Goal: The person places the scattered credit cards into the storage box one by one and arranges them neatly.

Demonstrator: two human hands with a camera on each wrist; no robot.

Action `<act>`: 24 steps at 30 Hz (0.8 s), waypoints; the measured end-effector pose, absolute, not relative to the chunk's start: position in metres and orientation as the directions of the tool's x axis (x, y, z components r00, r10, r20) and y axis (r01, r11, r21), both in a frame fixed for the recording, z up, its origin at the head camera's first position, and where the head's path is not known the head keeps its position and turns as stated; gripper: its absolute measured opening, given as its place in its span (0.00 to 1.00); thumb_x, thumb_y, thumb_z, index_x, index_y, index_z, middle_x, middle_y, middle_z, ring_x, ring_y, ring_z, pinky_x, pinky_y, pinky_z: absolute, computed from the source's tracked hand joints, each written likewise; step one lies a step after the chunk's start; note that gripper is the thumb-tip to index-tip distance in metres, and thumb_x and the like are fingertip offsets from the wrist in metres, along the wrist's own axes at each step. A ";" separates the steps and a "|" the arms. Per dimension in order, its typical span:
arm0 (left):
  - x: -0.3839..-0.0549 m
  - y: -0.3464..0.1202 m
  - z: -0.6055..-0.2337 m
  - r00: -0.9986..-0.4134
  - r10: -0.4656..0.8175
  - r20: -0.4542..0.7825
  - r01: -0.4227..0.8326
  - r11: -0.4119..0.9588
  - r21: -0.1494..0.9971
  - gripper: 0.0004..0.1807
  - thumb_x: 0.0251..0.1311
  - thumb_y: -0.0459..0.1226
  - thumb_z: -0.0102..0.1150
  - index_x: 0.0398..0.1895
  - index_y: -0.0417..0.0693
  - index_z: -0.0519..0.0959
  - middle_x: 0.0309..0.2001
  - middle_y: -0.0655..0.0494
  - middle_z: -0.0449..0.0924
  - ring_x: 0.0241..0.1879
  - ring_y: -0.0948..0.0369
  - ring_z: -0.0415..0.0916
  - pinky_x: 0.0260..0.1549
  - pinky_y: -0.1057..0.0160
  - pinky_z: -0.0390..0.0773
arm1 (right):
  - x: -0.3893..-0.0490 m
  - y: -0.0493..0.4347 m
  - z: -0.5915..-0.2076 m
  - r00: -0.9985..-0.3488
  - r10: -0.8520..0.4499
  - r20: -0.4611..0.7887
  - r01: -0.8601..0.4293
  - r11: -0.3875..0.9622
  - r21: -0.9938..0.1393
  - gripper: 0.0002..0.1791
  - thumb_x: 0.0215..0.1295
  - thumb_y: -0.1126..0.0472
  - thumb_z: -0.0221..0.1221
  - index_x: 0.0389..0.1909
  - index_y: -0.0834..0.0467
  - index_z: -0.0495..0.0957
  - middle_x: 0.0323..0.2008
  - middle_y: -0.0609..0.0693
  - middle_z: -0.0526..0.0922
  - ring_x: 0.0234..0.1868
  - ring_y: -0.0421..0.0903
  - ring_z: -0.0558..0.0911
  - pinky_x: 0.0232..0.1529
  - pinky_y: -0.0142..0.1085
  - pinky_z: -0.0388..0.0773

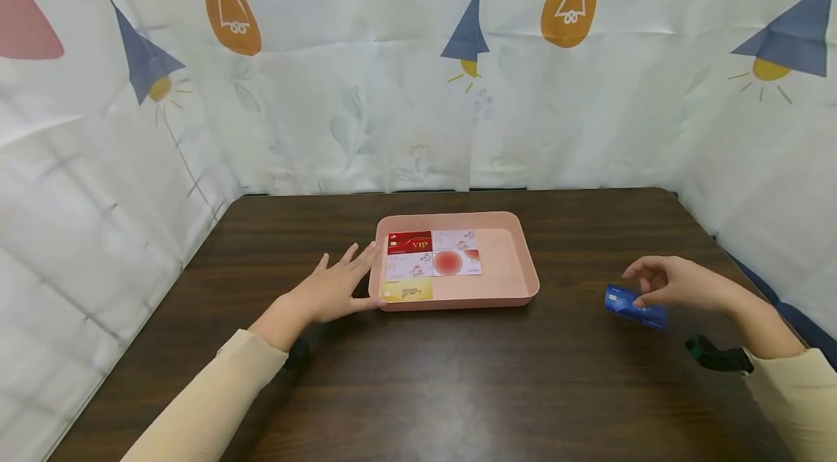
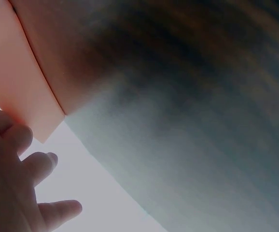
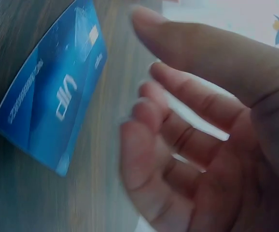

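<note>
A pink tray (image 1: 506, 266) lies on the table with several cards inside, laid edge to edge in its left part. Among them are a red VIP card (image 1: 409, 242), a gold card (image 1: 407, 289) and a white card with a red circle (image 1: 447, 263). My left hand (image 1: 336, 286) touches the tray's left side, fingers spread; the left wrist view shows its fingers by the tray's outer wall (image 2: 28, 82). Off to the right, a blue VIP card (image 3: 57, 92) lies on the table. My right hand (image 1: 686, 284) hovers over it, fingers loosely bent, thumb and fingertips apart from the card.
The dark wooden table (image 1: 458, 375) reaches back to a printed white curtain (image 1: 418, 99), which also hangs along both sides. A dark band (image 1: 719, 357) shows at the right wrist.
</note>
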State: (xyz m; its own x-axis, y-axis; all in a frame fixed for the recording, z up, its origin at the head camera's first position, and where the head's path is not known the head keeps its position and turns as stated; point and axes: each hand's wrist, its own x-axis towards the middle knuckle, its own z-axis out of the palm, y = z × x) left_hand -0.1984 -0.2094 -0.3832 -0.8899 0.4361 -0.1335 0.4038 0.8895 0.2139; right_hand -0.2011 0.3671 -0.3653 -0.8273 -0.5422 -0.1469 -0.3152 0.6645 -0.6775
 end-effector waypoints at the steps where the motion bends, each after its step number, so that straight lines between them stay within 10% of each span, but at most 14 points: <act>1: -0.199 -0.209 -0.383 -0.890 0.435 -0.136 0.402 0.890 0.214 0.60 0.61 0.71 0.56 0.84 0.49 0.43 0.82 0.48 0.47 0.80 0.42 0.42 0.68 0.25 0.41 | -0.201 0.370 -0.366 -0.822 -0.545 -0.165 -0.305 0.667 -0.680 0.24 0.65 0.66 0.68 0.56 0.75 0.72 0.34 0.48 0.72 0.29 0.39 0.73 0.28 0.35 0.71; 24: -0.197 -0.209 -0.381 -0.889 0.434 -0.143 0.400 0.891 0.214 0.60 0.61 0.71 0.55 0.85 0.50 0.43 0.82 0.50 0.46 0.80 0.43 0.42 0.69 0.26 0.41 | -0.191 0.388 -0.384 -0.862 -0.381 -0.335 -0.090 0.764 -0.639 0.31 0.60 0.65 0.73 0.53 0.73 0.64 0.38 0.56 0.69 0.35 0.49 0.70 0.27 0.38 0.72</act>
